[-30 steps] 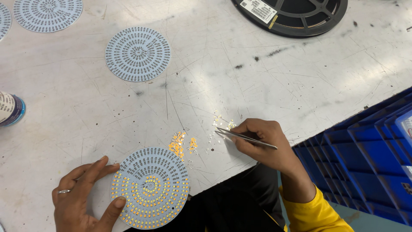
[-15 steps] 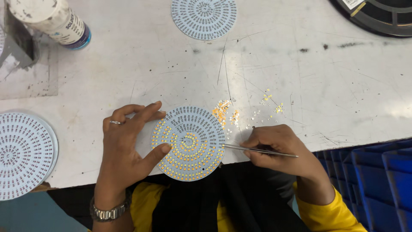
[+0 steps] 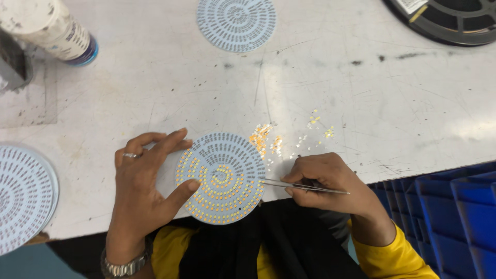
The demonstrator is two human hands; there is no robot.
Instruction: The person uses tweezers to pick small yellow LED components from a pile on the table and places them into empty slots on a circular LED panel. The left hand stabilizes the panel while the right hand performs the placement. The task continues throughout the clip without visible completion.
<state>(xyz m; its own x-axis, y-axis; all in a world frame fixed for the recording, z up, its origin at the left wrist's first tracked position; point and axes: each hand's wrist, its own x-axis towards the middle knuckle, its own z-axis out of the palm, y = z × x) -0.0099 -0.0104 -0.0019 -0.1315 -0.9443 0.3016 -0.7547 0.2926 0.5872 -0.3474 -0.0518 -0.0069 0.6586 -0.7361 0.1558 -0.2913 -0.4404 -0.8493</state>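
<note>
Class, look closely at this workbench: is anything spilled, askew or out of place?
Yes. Tiny yellow chips lie scattered loose on the white table, just beyond the round board under the left hand. The board also overhangs the table's near edge.

Spare round board [image 3: 236, 23] at counter [image 3: 361, 93] far edge; stack of boards [image 3: 23, 196] left; white bottle [image 3: 51, 28] top left; black reel [image 3: 444, 20] top right; blue bins [image 3: 444, 217] lower right.

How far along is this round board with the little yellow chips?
Roughly the lower half of the round board already carries yellow chips; its upper rings look bare. The left hand steadies it while the right hand holds tweezers at its edge. Loose chips wait on the table, and another bare board lies beyond.
</note>
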